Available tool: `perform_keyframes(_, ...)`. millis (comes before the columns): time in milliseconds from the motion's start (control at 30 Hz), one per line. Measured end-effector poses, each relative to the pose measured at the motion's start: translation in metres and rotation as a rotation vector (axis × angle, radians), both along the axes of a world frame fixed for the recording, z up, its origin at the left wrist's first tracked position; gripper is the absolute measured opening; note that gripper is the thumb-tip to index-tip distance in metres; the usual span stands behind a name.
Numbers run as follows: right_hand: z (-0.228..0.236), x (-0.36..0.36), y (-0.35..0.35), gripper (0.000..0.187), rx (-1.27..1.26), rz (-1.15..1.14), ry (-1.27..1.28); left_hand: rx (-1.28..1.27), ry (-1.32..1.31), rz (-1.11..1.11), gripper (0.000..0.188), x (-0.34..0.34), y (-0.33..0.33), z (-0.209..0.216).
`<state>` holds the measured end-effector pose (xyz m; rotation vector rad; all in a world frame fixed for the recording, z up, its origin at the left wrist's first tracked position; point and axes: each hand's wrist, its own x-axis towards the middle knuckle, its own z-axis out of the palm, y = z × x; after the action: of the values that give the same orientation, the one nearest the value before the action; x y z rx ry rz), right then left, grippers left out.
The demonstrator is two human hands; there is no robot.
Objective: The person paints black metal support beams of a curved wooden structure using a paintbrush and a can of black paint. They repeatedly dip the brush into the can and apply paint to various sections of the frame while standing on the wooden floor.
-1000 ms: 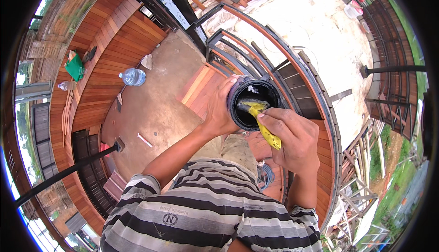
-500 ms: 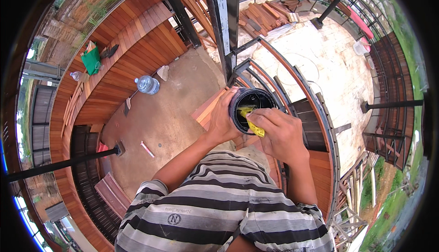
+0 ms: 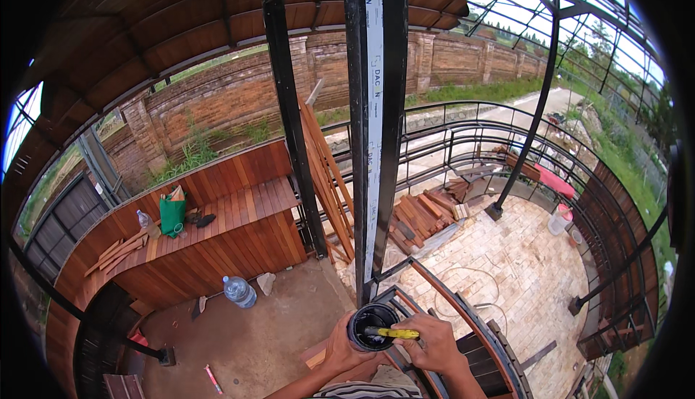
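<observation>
My left hand is wrapped round the side of a round black can, its mouth facing up. Dark contents and a pale patch show inside, too shaded to make out fully. My right hand grips a yellow-handled paintbrush whose head reaches down into the can; its tip is hidden there. Just beyond the can stands a black metal post with a pale printed strip along its face.
A curved, wood-topped railing runs to the right. Stacked wooden boards lie on the pale paved floor. At left are a large water bottle, a wooden bench and a green bag. Long planks lean behind the post.
The view has tilted up, bringing the post, brick wall and roof into sight. My hands and the can sit lower in view. The brush handle now lies flatter, pointing right.
</observation>
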<state>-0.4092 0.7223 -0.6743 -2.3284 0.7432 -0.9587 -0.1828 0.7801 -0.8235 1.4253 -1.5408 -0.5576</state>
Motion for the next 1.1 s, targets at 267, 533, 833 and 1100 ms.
perform_keyframes(267, -0.015, -0.018, -0.085, 0.022, 0.129, -0.245, -0.455, -0.073, 0.203, -0.014, 0.081, -0.036, -0.057, 0.077)
perform_keyframes(533, -0.033, -0.027, -0.152, 0.026, 0.567, -0.172, -0.662, -0.089, 0.278, 0.051, 0.089, -0.056, -0.091, 0.089)
perform_keyframes(833, 0.007, -0.007, -0.141, 0.019, -0.087, 0.044, -0.232, -0.065, 0.003, 0.279, 0.106, -0.050, -0.094, 0.016)
perform_keyframes(1100, -0.044, 0.028, -0.062, 0.025, -0.092, 0.036, -0.263, 0.179, 0.137, 0.043, 0.084, -0.024, -0.033, -0.006)
